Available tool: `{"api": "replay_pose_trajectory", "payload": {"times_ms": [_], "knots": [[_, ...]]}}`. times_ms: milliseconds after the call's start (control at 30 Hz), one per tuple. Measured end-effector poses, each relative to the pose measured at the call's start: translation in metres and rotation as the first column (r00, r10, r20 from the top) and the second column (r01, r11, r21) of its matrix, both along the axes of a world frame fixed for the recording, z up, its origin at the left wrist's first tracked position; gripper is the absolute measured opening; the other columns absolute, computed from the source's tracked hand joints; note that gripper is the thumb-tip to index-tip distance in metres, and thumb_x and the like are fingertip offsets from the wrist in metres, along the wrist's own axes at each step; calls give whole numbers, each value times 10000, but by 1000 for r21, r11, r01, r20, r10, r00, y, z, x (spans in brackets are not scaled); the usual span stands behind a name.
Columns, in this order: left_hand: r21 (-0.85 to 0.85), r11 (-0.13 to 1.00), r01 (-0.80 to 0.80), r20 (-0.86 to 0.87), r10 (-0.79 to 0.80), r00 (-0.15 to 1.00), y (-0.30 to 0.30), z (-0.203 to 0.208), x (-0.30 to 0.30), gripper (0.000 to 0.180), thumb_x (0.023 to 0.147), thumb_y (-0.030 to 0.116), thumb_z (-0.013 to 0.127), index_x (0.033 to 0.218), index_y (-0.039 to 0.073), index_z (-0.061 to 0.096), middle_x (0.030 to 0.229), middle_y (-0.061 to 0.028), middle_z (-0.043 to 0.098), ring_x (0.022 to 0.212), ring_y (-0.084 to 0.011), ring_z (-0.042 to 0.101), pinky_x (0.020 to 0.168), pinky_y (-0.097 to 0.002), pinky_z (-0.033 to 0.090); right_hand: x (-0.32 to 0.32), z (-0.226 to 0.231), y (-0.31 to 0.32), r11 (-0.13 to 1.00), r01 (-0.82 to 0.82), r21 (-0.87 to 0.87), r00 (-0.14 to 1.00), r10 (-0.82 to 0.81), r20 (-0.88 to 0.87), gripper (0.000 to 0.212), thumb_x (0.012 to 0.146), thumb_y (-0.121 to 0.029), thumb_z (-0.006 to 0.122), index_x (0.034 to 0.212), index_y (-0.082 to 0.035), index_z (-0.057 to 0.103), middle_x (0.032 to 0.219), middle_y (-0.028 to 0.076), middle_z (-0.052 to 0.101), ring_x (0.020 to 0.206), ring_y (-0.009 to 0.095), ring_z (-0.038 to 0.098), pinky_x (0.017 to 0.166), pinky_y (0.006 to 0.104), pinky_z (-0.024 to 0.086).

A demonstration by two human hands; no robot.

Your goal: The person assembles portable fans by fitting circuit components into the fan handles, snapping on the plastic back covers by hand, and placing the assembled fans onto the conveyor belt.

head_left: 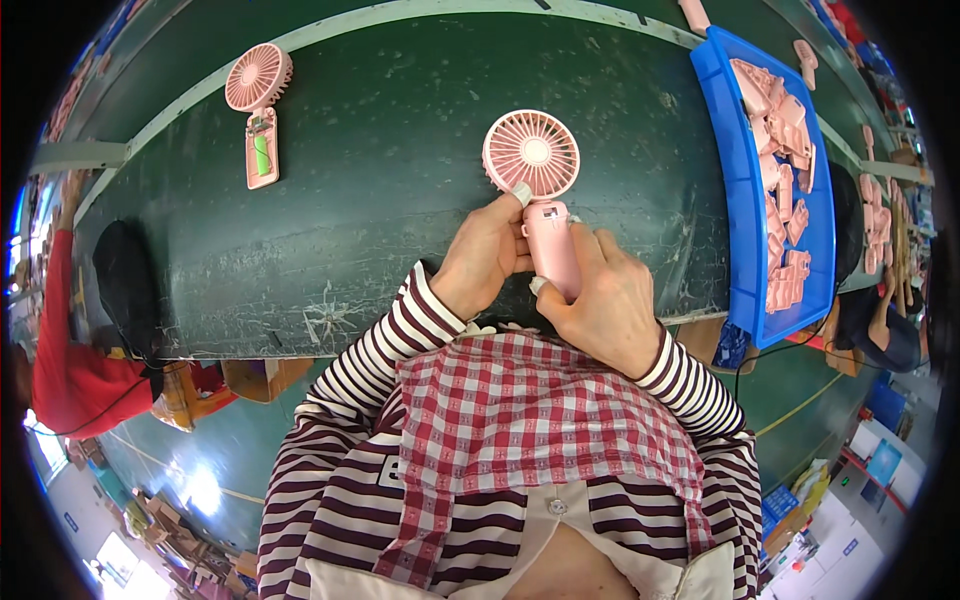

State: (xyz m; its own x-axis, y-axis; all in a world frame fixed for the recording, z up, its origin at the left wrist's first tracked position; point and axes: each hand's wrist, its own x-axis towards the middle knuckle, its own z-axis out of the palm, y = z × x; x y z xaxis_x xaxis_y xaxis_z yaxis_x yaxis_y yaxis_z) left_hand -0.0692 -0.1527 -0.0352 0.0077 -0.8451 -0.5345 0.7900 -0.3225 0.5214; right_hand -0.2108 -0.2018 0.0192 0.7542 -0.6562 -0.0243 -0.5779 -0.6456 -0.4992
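I log the pink fan (548, 228) over the worktop (380, 150), long axis pointing away from the body, left hand (480, 252) holding near its head (536, 150), right hand (610, 305) gripping along its handle (558, 260).

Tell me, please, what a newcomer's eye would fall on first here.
Probably the pink fan at the centre, held by the left hand near its neck and the right hand on its handle. Next might come the blue bin of pink parts on the right, then, at upper left, another fan whose open handle shows a green cylinder.
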Motion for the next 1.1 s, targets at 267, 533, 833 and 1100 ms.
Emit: {"api": "replay_pose_trajectory", "payload": {"times_ms": [267,533,833,1100], "knots": [[29,1000,4,8,-4,1000,-1,5,0,390,935,326,378,1102,-6,495,1018,-94,568,874,-174,576,769,-328,483,2,-2,-1,1000,-23,-19,999,23,-25,498,614,-142,640,1045,65,503,762,170,537,611,335,574,547,411,483],[101,995,-17,120,5,993,-5,7,-6,279,886,177,530,1056,-43,551,961,-98,595,829,-163,607,720,-290,524,2,-6,-1,997,-36,-70,998,33,-47,479,629,-156,645,1033,59,501,752,158,531,611,326,574,534,406,481],[120,991,-53,112,39,993,-6,7,-7,255,860,147,538,1008,-58,573,920,-113,608,775,-173,620,659,-291,538,-7,-4,-2,997,-51,-56,999,51,-10,575,636,-256,716,1079,42,502,744,153,546,600,311,581,511,395,474],[125,992,-13,115,-2,993,-7,6,-6,291,882,172,526,1067,-53,538,980,-110,597,857,-175,603,752,-310,516,-13,-2,-3,988,43,147,997,-32,-72,579,658,-294,719,1066,62,514,767,225,617,589,294,625,524,366,490]]}}
